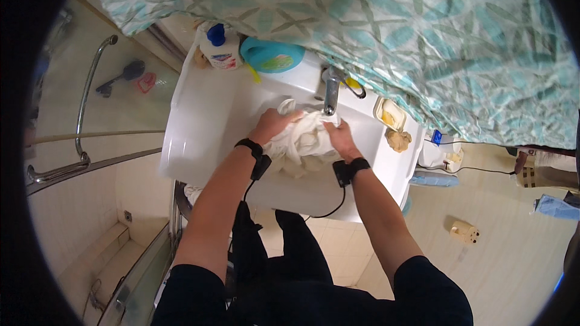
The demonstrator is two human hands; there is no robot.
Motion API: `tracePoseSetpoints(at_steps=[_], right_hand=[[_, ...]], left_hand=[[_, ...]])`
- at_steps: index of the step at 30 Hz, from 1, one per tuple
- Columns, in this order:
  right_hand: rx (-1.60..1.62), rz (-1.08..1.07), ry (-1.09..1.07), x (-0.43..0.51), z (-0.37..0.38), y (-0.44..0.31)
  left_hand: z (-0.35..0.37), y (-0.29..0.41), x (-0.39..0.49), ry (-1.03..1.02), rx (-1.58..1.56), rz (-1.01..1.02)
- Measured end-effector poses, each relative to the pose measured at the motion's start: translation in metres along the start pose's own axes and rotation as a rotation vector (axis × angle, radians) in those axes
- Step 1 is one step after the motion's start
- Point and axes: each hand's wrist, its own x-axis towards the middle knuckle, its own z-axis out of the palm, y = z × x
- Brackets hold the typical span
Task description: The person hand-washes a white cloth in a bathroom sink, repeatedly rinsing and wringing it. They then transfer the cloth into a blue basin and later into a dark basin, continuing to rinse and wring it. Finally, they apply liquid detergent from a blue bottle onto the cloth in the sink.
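Note:
A bunched white cloth (306,140) lies in the white sink (204,145), just in front of the chrome faucet (331,93). My left hand (274,123) grips its upper left part, with the thumb over the fabric. On the other side my right hand (340,138) pinches the cloth close under the spout. The lower part of the cloth rests in the basin between my wrists, and the folds hide some of my fingers. Whether water is running cannot be told. Both wrists wear black straps with small boxes and cables.
Behind the basin stand a white bottle with a blue cap (222,50) and a turquoise container (274,55). A soap dish (390,113) and a tan scrunched item (398,140) sit on the right rim. A patterned curtain (362,13) hangs over the back edge. Glass panels with a metal handle (86,99) are at left.

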Motion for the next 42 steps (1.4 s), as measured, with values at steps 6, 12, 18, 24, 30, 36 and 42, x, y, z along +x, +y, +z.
tracePoseSetpoints(at_steps=[6,12,18,24,30,36,42], right_hand=[[-0.058,-0.043,-0.075,-0.057,-0.025,-0.024],[-0.950,-0.388,-0.217,-0.062,0.017,-0.017],[-1.403,-0.246,-0.148,-0.047,0.047,-0.015],[-1.267,-0.120,-0.110,0.018,0.043,-0.012],[-0.281,0.212,0.111,0.012,0.003,-0.010],[0.034,0.038,-0.243,-0.061,-0.026,-0.008],[-1.297,-0.275,-0.366,-0.064,0.010,-0.019]], left_hand=[[-0.013,0.005,-0.015,-0.121,-0.111,0.097],[0.009,-0.001,-0.047,-0.141,0.492,0.419],[0.037,-0.004,-0.033,-0.072,0.859,0.354],[0.062,-0.007,0.022,0.186,0.689,0.362],[0.032,0.016,0.033,0.124,0.099,0.068],[0.006,0.021,-0.012,-0.241,-0.228,0.130],[0.005,0.004,-0.049,-0.255,0.925,0.389]])
